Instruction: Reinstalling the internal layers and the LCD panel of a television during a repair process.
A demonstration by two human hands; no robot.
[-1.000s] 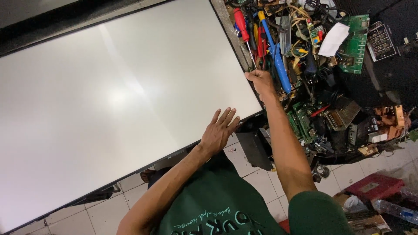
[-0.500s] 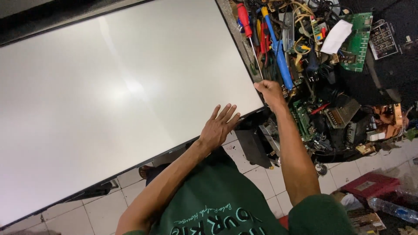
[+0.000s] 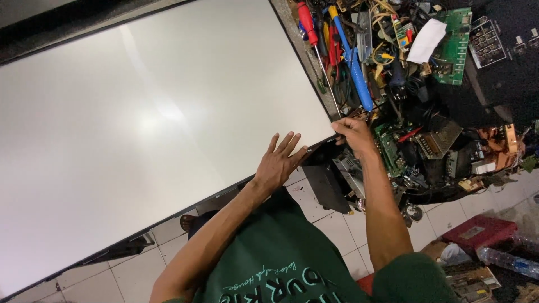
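Room: a white tiled floor [image 3: 331,235] shows below a big white panel [image 3: 157,123] that fills most of the view; a heap of tools and electronic parts lies along the panel's right edge.
Panel: flat, blank and glossy, with a thin dark rim; its near right corner points toward the person in the green shirt [image 3: 281,264].
Left hand [image 3: 279,163]: lies flat on the panel just inside that corner, palm down, fingers straight and fanned slightly apart, holding nothing.
Right hand [image 3: 352,134]: sits right at the panel's corner, fingers curled and bunched together on the edge; whether they pinch the rim or only press on it I cannot tell.
Panel to fingers: the corner lies between the two hands, under the left fingertips and touching the right ones.
Beside the panel: a red-handled screwdriver [image 3: 312,33] and a blue-handled tool [image 3: 352,62] lie close along its right edge, above the right hand.
Farther right of the panel: a green circuit board [image 3: 453,47] with a white scrap of paper [image 3: 425,40] beside it.
Below the panel's corner: a red box [image 3: 480,233] on the floor, well apart.
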